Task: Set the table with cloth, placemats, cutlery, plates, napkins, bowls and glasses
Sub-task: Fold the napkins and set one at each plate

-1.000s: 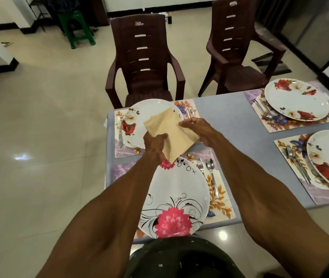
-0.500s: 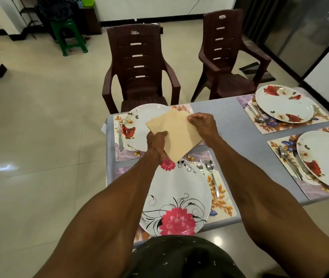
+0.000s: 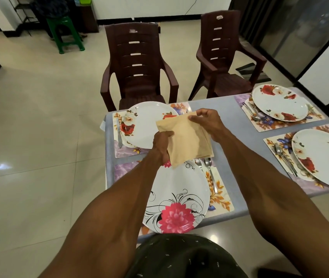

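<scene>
Both my hands hold a folded tan napkin above the table, over the gap between two place settings. My left hand grips its lower left edge; my right hand pinches its upper right corner. Below it lies a white plate with a pink flower on a floral placemat, with a fork and spoon at its right. Beyond it sits a white plate with red roses on its own placemat, a knife at its left.
Two more rose plates on placemats with cutlery lie at the right on the grey-blue tablecloth. Two brown plastic chairs stand at the table's far side. A green stool is far back left.
The napkin and both hands have shifted slightly right and nearer to me, and the napkin looks flatter and squarer. The view has tilted a little, showing more of the room.
</scene>
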